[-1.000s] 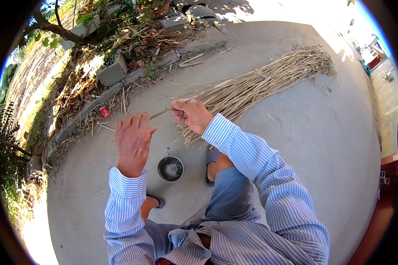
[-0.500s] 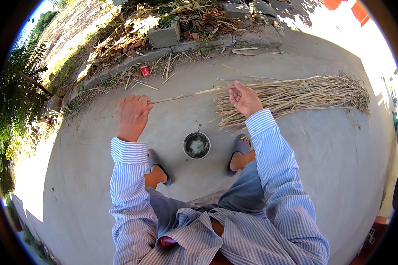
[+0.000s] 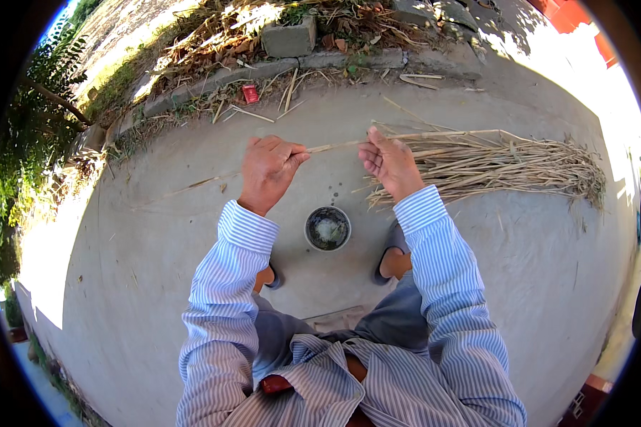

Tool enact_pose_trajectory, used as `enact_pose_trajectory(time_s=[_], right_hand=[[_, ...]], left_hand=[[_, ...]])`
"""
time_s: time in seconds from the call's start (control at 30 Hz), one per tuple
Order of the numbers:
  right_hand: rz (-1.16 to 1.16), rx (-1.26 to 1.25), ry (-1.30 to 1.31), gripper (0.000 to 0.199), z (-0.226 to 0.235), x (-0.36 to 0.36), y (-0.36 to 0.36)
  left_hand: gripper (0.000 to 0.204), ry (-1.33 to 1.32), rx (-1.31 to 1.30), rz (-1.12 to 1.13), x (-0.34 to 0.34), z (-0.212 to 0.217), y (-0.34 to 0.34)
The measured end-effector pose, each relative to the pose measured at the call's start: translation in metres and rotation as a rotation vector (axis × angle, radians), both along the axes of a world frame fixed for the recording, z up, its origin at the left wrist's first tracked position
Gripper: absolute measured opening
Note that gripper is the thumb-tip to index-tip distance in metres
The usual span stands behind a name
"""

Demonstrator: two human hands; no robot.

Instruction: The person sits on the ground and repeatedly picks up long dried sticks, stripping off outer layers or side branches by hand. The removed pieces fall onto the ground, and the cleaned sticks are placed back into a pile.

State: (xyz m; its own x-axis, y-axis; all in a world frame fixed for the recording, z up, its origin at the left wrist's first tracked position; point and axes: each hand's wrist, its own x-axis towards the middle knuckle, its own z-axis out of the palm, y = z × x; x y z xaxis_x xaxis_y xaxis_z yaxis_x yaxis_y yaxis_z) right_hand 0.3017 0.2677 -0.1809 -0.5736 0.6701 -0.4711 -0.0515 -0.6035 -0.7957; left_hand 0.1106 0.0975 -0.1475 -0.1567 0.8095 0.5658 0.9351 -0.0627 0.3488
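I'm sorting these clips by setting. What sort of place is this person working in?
Most likely an outdoor yard or paved edge of a garden: a sunlit concrete ground, a kerb of concrete blocks with dry leaves behind, and a bundle of dried straw lying on the ground.

**Around the concrete yard**

A small round dark pot [image 3: 327, 228] sits on the concrete ground [image 3: 157, 270] near centre. At 12 o'clock a grey concrete block [image 3: 289, 37] rests among dry leaf litter [image 3: 214, 35]. A small red can [image 3: 250, 93] lies at 11 o'clock; green shrubs [image 3: 28, 149] fill 9 o'clock.
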Motion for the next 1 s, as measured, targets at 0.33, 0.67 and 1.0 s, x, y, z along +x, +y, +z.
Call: enact_pose_trajectory(time_s=[0.33,0.67,1.0], right_hand=[[-0.002,-0.016,-0.103,0.038,-0.005,-0.009,-0.005],[0.000,-0.036,-0.059,0.037,-0.010,-0.018,-0.012],[0.036,-0.071,0.087,0.034,-0.014,-0.027,-0.021]], left_hand=[[0.016,0.024,0.036,0.051,0.005,-0.007,0.008],[0.024,0.169,-0.166,0.479,-0.067,0.000,-0.029],[0.023,-0.374,-0.343,0.108,-0.041,-0.003,-0.019]])
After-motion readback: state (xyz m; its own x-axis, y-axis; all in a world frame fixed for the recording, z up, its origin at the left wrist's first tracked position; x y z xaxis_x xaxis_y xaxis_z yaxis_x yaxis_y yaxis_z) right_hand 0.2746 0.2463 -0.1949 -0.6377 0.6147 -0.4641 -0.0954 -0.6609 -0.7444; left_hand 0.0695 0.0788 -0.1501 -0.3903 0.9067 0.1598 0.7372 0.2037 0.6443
